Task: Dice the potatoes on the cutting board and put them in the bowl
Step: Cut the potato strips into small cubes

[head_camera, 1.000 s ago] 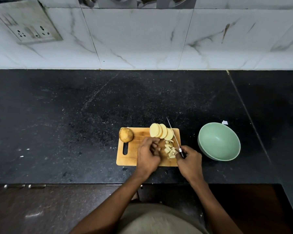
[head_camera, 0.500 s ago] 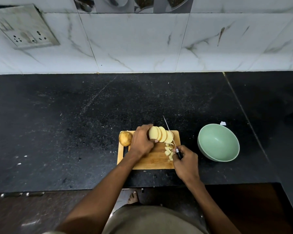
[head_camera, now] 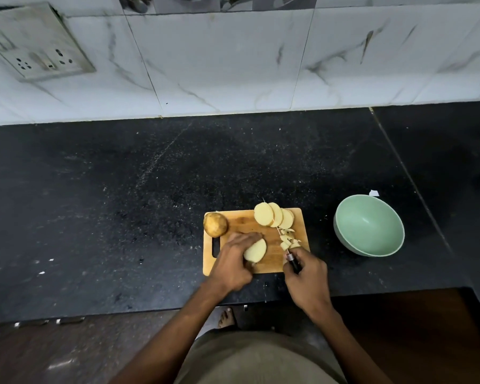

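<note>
On the black speckled stone desk (head_camera: pixel 122 189) lies a pale rectangular wooden cutting board (head_camera: pixel 244 217) with a slot handle at its left end. At the board's far left corner sits a whole round brown-skinned potato (head_camera: pixel 215 224), untouched; it looks firm and fairly heavy for its size, and being round it will likely roll until it is halved, so it is best held from above with the fingers arched over its crown.

Next along, the left hand (head_camera: pixel 233 261) has its grip curled round a single pale yellow potato slice (head_camera: pixel 255 250) at the middle of the board, thumb and fingers holding its edge. The cut face looks moist, so it is probably slippery; laid flat it should stay put, with the fingertips pressing on top and kept back from the blade.

Behind it, at the board's far edge, a fanned row of pale round potato slices (head_camera: pixel 272 214) leans together. Just to the right lies a small heap of diced potato pieces (head_camera: pixel 287 239), light and loose, easiest scooped together.

The right hand (head_camera: pixel 306 278) has its grip wrapped round the dark handle of a thin-bladed steel knife (head_camera: pixel 277 231), the blade pointing away across the board.

Well to the right, apart from the board, stands a pale green round bowl (head_camera: pixel 369 225), with nothing seen inside.
</note>
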